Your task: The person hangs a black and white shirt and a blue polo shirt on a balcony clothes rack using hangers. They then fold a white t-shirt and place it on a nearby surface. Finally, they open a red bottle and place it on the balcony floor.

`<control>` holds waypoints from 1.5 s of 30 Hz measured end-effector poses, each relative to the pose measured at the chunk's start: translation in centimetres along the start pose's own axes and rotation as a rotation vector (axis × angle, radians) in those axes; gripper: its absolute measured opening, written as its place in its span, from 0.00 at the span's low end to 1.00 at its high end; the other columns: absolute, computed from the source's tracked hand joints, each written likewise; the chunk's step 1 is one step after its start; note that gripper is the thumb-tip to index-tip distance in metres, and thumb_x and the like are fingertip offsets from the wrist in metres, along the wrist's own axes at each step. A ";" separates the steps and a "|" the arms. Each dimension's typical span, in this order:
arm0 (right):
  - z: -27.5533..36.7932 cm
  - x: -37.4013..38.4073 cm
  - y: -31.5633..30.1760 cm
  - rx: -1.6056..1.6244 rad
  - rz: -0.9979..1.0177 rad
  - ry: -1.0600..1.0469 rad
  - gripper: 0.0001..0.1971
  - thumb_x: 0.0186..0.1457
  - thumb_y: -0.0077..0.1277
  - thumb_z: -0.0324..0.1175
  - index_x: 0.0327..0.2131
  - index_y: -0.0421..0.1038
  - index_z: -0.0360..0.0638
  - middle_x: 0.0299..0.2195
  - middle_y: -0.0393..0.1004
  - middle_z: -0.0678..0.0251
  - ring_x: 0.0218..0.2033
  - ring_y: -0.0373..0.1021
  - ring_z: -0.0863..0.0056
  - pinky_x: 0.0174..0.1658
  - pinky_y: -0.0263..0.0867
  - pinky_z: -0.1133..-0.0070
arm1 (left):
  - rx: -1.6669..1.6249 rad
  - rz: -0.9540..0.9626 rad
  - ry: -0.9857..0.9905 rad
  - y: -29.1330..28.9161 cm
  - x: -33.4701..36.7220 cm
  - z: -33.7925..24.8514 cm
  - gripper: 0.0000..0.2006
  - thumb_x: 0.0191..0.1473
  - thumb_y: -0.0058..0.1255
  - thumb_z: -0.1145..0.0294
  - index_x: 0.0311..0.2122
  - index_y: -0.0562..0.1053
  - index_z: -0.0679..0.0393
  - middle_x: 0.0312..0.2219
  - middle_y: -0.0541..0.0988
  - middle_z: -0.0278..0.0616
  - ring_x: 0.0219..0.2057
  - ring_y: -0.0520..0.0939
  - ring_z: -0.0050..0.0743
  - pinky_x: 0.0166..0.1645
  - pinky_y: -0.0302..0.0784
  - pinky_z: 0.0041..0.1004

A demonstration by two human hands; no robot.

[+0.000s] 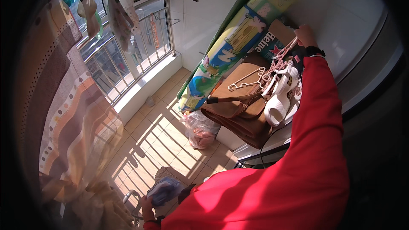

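Reaching to the upper right, my right hand (306, 36) closes on the end of a pale pink plastic hanger (290, 44). Several more such hangers (272, 66) lie tangled below it. One cream hanger (247, 79) rests across a folded brown leather-like item (230, 106). White clogs (277, 108) with holes sit beside the hangers, near my sleeve. Low on the left, my left hand (148, 209) is closed at the edge of a crumpled blue-grey cloth (165, 190). A curved metal tube (132, 198) stands just beside that hand.
A rolled play mat (230, 44) leans on the wall behind a green carton (270, 44). A clear plastic bag (201, 130) sits on the tiled floor (164, 132). Curtains (81, 119) hang at left; socks (88, 12) hang by the railed window (140, 38).
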State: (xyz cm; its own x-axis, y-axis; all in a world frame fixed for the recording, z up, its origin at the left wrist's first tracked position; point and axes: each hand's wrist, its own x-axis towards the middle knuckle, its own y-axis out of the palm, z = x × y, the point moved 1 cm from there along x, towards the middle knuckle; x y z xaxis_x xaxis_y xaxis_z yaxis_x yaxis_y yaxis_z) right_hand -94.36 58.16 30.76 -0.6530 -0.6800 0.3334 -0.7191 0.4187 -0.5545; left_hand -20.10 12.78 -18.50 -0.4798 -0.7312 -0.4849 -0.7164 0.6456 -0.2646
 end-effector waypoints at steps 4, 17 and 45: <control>-2.6 -2.2 -1.6 0.085 0.105 0.263 0.04 0.43 0.52 0.27 0.23 0.77 0.42 0.25 0.75 0.56 0.29 0.74 0.61 0.33 0.71 0.71 | 0.054 -0.009 0.020 -1.5 -0.2 -0.4 0.11 0.42 0.50 0.71 0.30 0.74 0.70 0.24 0.75 0.38 0.26 0.74 0.23 0.31 0.68 0.24; 0.4 -4.8 -11.1 0.649 -0.327 0.611 0.15 0.46 0.45 0.33 0.39 0.69 0.41 0.37 0.73 0.53 0.41 0.69 0.55 0.44 0.65 0.66 | 0.014 0.013 0.052 -5.4 -0.2 3.0 0.14 0.42 0.53 0.72 0.34 0.73 0.72 0.26 0.76 0.41 0.26 0.75 0.24 0.31 0.71 0.25; 57.6 -23.2 -27.9 2.496 2.140 -0.010 0.23 0.51 0.50 0.54 0.37 0.70 0.43 0.32 0.74 0.67 0.36 0.71 0.75 0.42 0.69 0.74 | -0.451 -0.085 0.356 -6.8 -13.8 -9.5 0.23 0.54 0.52 0.66 0.53 0.66 0.63 0.36 0.76 0.34 0.36 0.74 0.15 0.41 0.68 0.18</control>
State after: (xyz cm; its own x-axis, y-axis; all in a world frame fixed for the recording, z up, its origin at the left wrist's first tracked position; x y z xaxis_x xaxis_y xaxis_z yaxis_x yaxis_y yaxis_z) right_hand -45.51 27.59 -5.44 0.2021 -0.7398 -0.6418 0.6256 -0.4067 0.6657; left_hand -13.45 16.36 -2.06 -0.4960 -0.8559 -0.1463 -0.8674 0.4807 0.1287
